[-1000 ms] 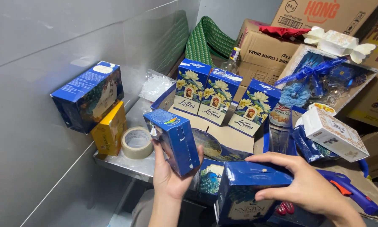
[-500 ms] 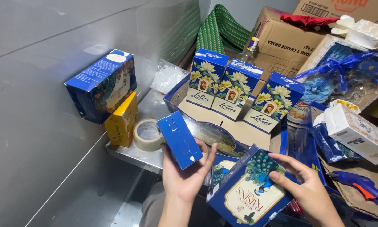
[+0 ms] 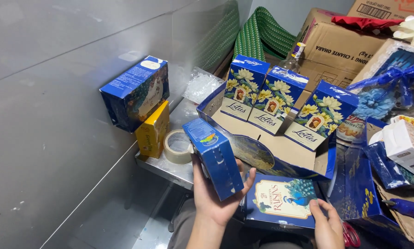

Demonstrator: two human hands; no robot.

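Blue box (image 3: 214,157) | clamped in left hand (image 3: 218,200) fingers | right hand (image 3: 327,227) fingers flat on peacock box (image 3: 280,201)

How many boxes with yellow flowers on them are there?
3, standing in a row inside the open blue tray: left flower box, middle flower box, right flower box. More may be hidden behind.

Three blue boxes with lotus flowers (image 3: 274,100) stand in a row. Two blue boxes with a peacock show: one by the wall (image 3: 135,93), one lying flat (image 3: 280,199). One plain blue box (image 3: 214,157) (tilted), one yellow box (image 3: 152,130), one roll of tape (image 3: 178,146), and two hands (image 3: 218,203).
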